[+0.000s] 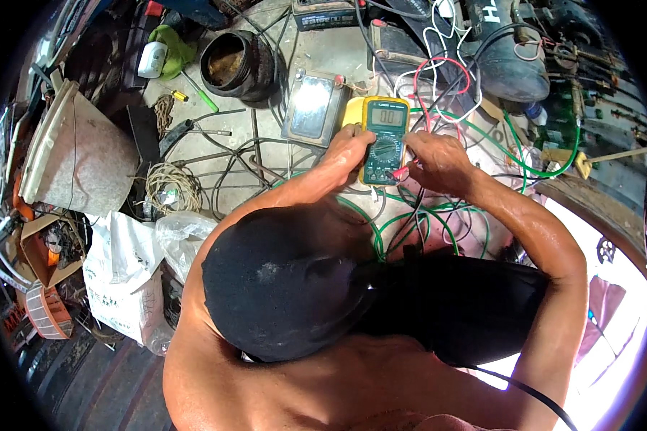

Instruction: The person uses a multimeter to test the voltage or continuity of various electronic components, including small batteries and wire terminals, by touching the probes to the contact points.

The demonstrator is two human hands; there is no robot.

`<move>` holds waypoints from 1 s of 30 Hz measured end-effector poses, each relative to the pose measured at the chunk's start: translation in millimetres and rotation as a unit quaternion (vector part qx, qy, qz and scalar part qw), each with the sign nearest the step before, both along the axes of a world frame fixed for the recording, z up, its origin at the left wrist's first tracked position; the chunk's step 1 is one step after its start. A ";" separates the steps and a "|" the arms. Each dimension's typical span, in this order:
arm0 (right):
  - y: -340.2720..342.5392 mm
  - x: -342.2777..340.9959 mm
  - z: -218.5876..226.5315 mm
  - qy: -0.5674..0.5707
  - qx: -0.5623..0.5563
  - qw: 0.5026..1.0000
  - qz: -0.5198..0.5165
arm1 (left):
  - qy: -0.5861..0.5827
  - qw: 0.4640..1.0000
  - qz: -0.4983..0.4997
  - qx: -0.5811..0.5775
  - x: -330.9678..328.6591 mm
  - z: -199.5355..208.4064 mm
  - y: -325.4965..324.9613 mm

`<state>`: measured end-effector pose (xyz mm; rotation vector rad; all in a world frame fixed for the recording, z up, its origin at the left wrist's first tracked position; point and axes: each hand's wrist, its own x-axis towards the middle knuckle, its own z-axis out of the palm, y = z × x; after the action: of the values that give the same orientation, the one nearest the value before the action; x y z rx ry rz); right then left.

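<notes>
I am viewing the work area from above through the head camera. A multimeter (386, 144), having a yellow rim and a dark green face, is sitting between the 2 hands with its display facing the camera. The left hand (347, 154) is gripping the meter's left edge, its thumb lying at the front. The right hand (442, 164) is bending its fingers narrowly at the right edge, and a red plug (400, 173) is showing beside them at the lower face. I am unable to tell whether that hand is pinching the plug.

A gray box (313, 111) is resting just left of the meter, its top reflecting light. A green cable (546, 174) is looping to the right of the right hand. Farther left, a green screwdriver (210, 102) is lying near a black pot (260, 70); a coil of cord (174, 172) is lying near a pale bucket (86, 151).
</notes>
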<state>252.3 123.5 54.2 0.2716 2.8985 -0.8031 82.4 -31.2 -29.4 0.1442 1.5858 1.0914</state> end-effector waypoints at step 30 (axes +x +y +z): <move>4.7 6.0 -1.3 -0.003 -0.028 1.000 0.015 | 0.017 0.999 -0.005 0.033 1.0 -20.8 -11.5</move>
<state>258.3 128.2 53.0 0.2255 2.8620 -0.8743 83.4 -42.8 -50.3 0.2158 1.5790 1.1390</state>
